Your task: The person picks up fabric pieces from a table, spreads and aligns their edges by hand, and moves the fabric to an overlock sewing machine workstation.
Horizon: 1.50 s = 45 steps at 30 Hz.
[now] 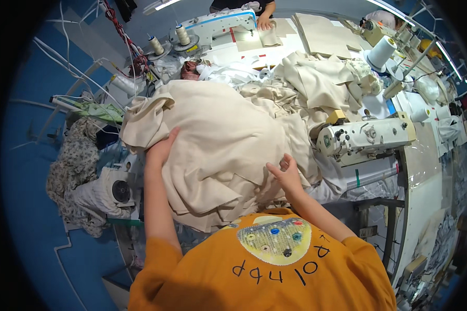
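Left hand (pixel 163 147) touches the cream cloth (pixel 223 135), grip unclear; right hand (pixel 288 176), loosely spread, is beside it. Heaped left of the sewing machine (pixel 366 136), the cloth looks gathered but not yet flattened.

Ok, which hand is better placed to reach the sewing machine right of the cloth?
Probably the right hand: it's nearer the sewing machine, while the left hand touches the left side of the cream cloth.

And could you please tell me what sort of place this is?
It looks like a sewing workshop, probably for garments: a white sewing machine sits at right, a large white thread cone stands beyond it, and cream fabric lies heaped in the middle.
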Tool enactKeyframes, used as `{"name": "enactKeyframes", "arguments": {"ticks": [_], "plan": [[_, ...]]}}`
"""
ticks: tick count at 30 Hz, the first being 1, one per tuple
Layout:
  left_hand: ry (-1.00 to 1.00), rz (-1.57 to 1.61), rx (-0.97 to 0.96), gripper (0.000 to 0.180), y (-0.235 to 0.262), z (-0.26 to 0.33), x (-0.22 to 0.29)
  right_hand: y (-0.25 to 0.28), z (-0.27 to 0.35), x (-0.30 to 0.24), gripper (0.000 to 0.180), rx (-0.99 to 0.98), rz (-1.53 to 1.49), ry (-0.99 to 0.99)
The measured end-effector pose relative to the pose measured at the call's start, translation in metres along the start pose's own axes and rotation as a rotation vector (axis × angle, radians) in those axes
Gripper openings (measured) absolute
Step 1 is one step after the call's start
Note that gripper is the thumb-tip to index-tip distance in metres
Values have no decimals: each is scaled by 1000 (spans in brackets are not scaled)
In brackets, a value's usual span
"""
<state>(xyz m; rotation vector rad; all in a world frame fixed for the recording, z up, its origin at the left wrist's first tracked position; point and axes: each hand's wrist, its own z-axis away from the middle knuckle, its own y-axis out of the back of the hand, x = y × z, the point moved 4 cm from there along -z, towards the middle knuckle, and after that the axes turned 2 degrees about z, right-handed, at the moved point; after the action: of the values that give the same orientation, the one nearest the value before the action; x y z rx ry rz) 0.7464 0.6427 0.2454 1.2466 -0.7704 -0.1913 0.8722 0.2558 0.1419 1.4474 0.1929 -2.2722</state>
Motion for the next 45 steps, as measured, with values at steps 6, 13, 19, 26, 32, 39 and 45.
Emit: {"name": "enactKeyframes", "arguments": {"ticks": [6,13,19,26,32,39,45], "plan": [[398,850,-12,106,37,-50,-53,0,-1,-16,76,17,-279,-91],[-166,327,-9,68,30,-7,-37,11,-3,-62,42,-55,-154,31],[-556,222,-111,68,8,144,102,4,-23,-147,27,-211,-268,349],[-520,-7,115,58,-23,162,124,-15,-2,-227,26,-342,-160,660],[-284,455,-191,47,-11,158,81,18,-9,-186,53,-314,51,468],[-134,308,448,57,4,164,-2,68,-52,-13,91,-170,103,-43],[88,294,327,64,2,169,-39,43,-40,4,92,-276,129,-130]]}}
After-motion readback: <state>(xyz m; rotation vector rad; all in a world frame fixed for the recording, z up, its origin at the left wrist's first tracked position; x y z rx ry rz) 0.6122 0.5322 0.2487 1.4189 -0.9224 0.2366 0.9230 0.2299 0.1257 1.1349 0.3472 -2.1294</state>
